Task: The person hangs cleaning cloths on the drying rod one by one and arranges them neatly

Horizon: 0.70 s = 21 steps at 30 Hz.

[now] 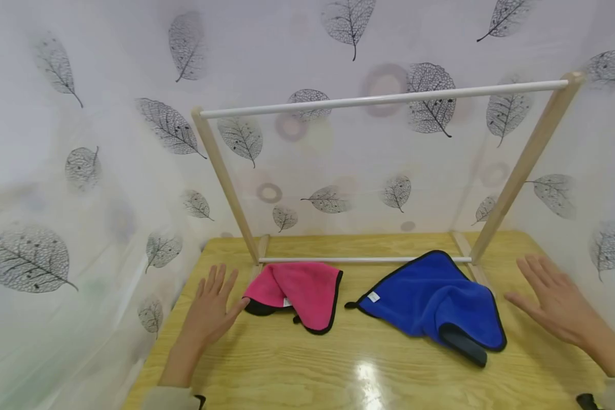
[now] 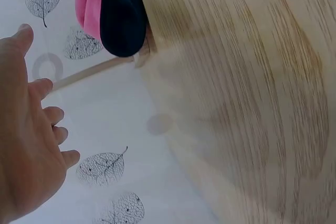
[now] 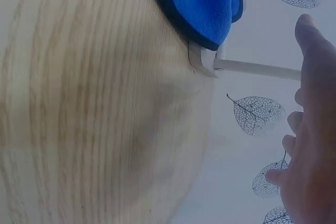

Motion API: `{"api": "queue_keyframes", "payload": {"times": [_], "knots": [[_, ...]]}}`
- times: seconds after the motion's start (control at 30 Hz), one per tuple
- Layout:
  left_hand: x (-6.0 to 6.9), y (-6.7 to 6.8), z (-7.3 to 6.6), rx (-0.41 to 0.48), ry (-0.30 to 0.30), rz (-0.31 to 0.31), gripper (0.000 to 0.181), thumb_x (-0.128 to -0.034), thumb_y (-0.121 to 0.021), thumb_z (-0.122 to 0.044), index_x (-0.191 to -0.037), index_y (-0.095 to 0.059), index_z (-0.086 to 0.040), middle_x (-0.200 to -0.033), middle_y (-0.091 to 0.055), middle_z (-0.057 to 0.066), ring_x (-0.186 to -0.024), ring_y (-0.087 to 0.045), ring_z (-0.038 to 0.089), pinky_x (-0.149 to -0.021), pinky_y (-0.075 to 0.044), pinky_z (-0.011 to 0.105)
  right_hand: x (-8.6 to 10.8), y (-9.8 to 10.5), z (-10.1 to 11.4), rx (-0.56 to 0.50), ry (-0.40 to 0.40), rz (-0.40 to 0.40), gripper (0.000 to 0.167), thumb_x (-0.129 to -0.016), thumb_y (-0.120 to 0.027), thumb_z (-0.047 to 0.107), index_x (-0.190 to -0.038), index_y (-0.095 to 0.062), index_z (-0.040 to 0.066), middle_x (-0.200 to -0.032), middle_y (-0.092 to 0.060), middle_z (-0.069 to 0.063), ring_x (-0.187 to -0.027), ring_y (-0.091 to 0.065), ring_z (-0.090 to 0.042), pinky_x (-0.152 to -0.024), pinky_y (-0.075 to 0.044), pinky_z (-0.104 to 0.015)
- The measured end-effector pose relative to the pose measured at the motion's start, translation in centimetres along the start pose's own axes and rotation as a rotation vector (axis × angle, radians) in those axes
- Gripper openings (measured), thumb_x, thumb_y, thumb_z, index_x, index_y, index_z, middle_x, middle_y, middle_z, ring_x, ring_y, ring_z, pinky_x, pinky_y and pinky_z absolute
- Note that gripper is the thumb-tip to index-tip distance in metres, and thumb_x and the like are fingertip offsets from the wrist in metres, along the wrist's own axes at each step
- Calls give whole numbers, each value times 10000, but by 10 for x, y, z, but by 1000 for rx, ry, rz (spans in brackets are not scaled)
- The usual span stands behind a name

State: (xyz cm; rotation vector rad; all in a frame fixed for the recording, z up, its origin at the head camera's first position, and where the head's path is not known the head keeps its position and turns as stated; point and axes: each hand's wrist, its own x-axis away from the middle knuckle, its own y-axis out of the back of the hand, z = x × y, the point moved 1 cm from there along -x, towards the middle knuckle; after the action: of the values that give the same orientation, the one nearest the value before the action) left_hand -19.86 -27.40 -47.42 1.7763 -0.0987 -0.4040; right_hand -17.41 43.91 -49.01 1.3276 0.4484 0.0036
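Note:
A pink cloth (image 1: 307, 290) with black edging lies crumpled on the table, left of centre. To its right is a larger blue cloth (image 1: 420, 296), also black-edged, with a small white tag and a dark folded part at its front. My left hand (image 1: 210, 310) is held left of the pink cloth, fingers straight, holding nothing. Beyond the blue cloth's right side, my right hand (image 1: 558, 302) is likewise spread with nothing in it. Both wrist views show the hands apart from the cloths, with the pink cloth (image 2: 89, 3) and blue cloth (image 3: 202, 3) at the top.
A wooden rack stands at the table's back, with a white top bar (image 1: 384, 99), a low white bar (image 1: 369, 260) and slanted side posts (image 1: 528, 165). Behind it hangs a leaf-patterned curtain (image 1: 348, 154). Bare wood-grain tabletop (image 1: 287, 364) lies in front of the cloths.

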Motion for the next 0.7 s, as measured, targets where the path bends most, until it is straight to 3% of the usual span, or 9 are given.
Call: {"api": "queue_keyframes", "payload": {"times": [0.17, 0.37, 0.5, 0.7], "knots": [[-3, -4, -12, -6, -21, 23, 787, -1042, -536, -527, -1628, -285, -65, -1696, -121, 226, -1561, -49, 430, -1230, -77, 627, 0, 0, 7, -11, 22, 10, 866, -1028, -633, 358, -1620, -149, -49, -1654, -92, -337, -1563, 99, -348, -1233, 97, -546], [-8, -11, -30, 14, -78, -4, 777, -1030, -566, -510, -1632, -297, -98, -1691, -164, 212, -1560, -92, 418, -1227, -125, 623, 2, -3, 18, -113, 55, -29, 810, -1018, -655, 261, -1637, -193, 18, -1676, -132, -278, -1574, 21, -341, -1243, 57, -548], [-12, -16, -43, 7, -118, -31, 792, -1012, -597, -505, -1616, -329, -68, -1684, -203, 206, -1553, -133, 420, -1222, -157, 623, 1, -8, 24, -116, 98, -45, 829, -1011, -674, 255, -1646, -183, 43, -1686, -130, -251, -1576, 14, -328, -1244, 21, -565], [-20, -21, -66, 16, -145, -2, 775, -1009, -597, -512, -1603, -365, -73, -1683, -218, 196, -1557, -134, 407, -1230, -158, 608, 0, -14, 35, -110, 111, -36, 821, -1008, -680, 279, -1642, -213, 47, -1685, -158, -241, -1580, 3, -297, -1225, -60, -636]]}}
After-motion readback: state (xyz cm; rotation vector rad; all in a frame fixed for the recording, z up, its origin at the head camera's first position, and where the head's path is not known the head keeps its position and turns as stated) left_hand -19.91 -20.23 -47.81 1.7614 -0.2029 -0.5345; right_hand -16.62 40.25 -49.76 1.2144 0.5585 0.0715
